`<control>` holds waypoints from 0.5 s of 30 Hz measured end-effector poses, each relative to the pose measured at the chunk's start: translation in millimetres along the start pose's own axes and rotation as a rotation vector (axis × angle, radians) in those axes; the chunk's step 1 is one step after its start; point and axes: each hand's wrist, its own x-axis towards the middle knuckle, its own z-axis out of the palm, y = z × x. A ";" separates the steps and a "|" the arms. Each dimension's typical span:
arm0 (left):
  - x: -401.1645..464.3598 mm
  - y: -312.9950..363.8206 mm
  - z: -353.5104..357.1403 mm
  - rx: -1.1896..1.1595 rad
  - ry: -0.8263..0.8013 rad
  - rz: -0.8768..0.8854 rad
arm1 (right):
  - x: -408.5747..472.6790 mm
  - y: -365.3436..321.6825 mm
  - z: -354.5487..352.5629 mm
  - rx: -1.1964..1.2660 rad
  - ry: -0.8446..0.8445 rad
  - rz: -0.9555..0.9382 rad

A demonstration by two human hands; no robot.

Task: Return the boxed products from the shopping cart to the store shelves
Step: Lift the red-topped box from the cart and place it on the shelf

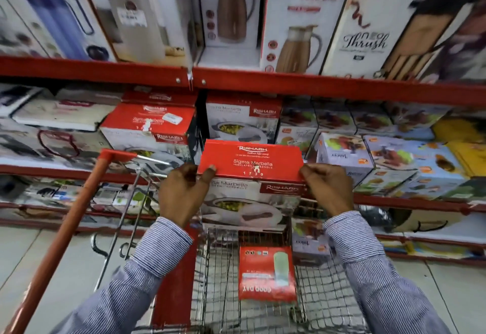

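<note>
A red-topped casserole box (pixel 251 161) is held up above the wire shopping cart (pixel 315 299), in front of the middle shelf. My left hand (pixel 181 191) grips its left side and my right hand (pixel 328 189) grips its right side. Behind it on the middle shelf (pixel 394 199) stand two matching casserole boxes (pixel 242 120), one to the left and one straight ahead. A red flask box (pixel 267 273) lies inside the cart, and a juicer box (pixel 310 241) sits at the cart's far right corner.
The cart's orange handle bar (pixel 68 228) runs diagonally at the left. Tall jug and flask boxes (pixel 302 26) fill the top shelf above a red shelf rail (pixel 263 81). Juicer boxes (pixel 344 155) crowd the middle shelf to the right. Lower shelves hold more goods.
</note>
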 end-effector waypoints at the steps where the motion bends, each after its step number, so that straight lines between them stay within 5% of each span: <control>1: 2.8 4.8 -3.9 0.004 0.018 0.021 | 1.7 -8.8 -4.8 0.013 0.010 -0.005; 15: 49.7 26.5 -12.5 -0.012 -0.008 0.086 | 40.3 -46.5 8.2 0.086 -0.042 -0.135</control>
